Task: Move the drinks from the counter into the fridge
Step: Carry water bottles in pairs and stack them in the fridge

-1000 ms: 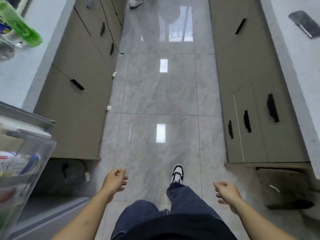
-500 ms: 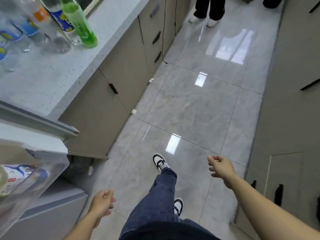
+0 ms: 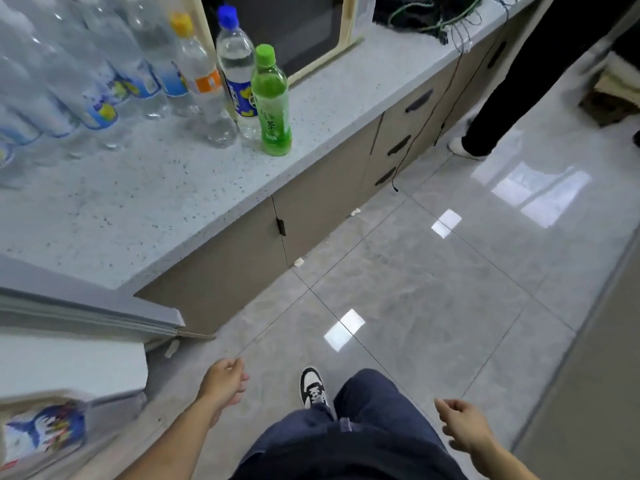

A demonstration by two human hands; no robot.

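Note:
Several drink bottles stand on the speckled grey counter (image 3: 145, 209) at the upper left. A green tea bottle (image 3: 271, 102) is nearest the counter's edge, with a blue-capped clear bottle (image 3: 237, 67) and an orange-capped clear bottle (image 3: 202, 84) beside it, and more clear bottles (image 3: 97, 81) further left. The open fridge door (image 3: 79, 313) juts in at the lower left, with a carton (image 3: 45, 431) in its shelf. My left hand (image 3: 223, 382) hangs low over the floor, loosely curled, holding nothing. My right hand (image 3: 462, 424) is also low and holds nothing.
A cream microwave (image 3: 294, 29) sits behind the bottles, with tangled cables (image 3: 440, 19) to its right. Another person's dark-trousered leg (image 3: 519, 77) stands by the cabinets at the upper right. Glossy grey floor tiles (image 3: 415, 289) lie ahead. My foot (image 3: 312, 388) is between my hands.
The view has swung left and up, bringing the bottles and microwave into full sight. My left hand has risen slightly; my right hand has dropped lower and nearer my body.

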